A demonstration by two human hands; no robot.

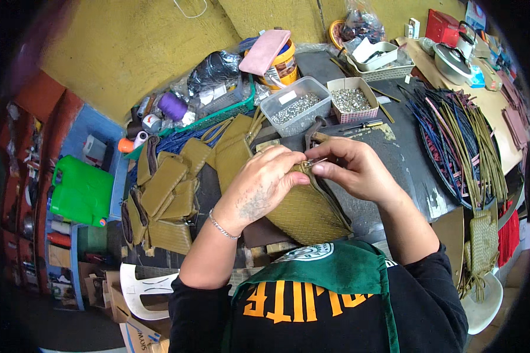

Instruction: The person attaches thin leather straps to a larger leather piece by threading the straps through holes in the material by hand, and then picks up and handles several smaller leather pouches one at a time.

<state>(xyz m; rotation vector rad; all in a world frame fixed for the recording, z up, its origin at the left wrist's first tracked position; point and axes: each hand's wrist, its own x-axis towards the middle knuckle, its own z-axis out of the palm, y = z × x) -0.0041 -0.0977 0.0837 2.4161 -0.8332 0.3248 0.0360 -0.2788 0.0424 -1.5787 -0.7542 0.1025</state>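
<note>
My left hand (264, 183) grips the top edge of an olive woven pouch (308, 213) that lies on the dark worktable (406, 156) in front of me. My right hand (352, 167) pinches a small metal zipper pull (313, 161) at the pouch's top edge, right beside my left fingertips. A hammer (315, 133) lies just behind my hands, partly hidden by them.
A pile of olive woven pouches (169, 197) lies to the left. Two tubs of small metal fittings (295, 106) (351, 100) stand behind. Bundles of olive and navy straps (462, 138) spread on the right. A green jerrycan (80, 189) sits on shelves at far left.
</note>
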